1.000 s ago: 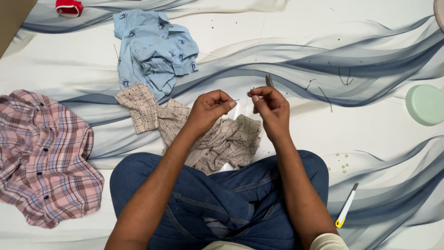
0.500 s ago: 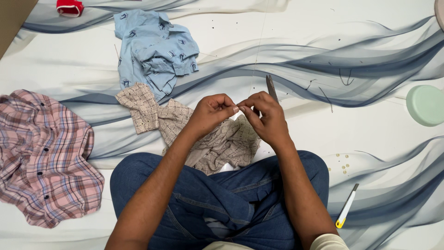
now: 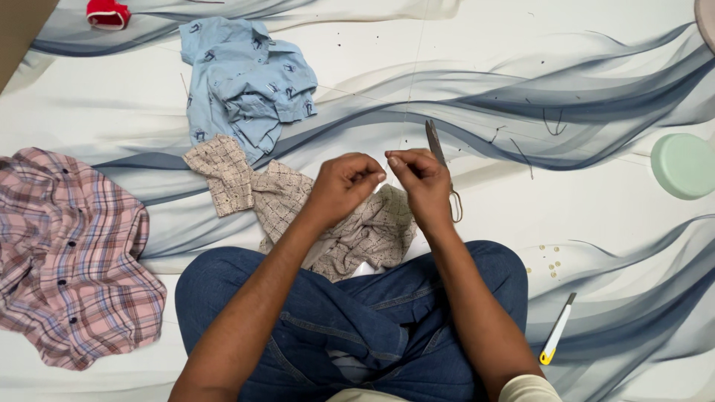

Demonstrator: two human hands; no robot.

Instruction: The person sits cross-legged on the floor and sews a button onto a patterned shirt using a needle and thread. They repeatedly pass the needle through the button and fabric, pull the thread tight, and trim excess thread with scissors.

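I sit cross-legged in blue jeans (image 3: 350,327) on the patterned floor sheet. A beige checked garment (image 3: 357,231) lies crumpled over my lap and the floor in front. My left hand (image 3: 342,186) and my right hand (image 3: 421,182) hover above it with fingertips pinched and almost touching. Whatever they pinch is too small to make out. Scissors (image 3: 434,141) lie on the floor just beyond my right hand, partly hidden by it.
A light blue shirt (image 3: 246,82) lies ahead to the left, a pink plaid shirt (image 3: 71,253) at far left, a red object (image 3: 108,13) at the top left. A pale green round lid (image 3: 684,165) sits right; a yellow-tipped cutter (image 3: 557,327) and small buttons (image 3: 551,266) lie near my right knee.
My hands, slightly apart a second ago, have come together and dropped a little, so the pinched fingertips nearly meet. The garments and scissors have not moved.
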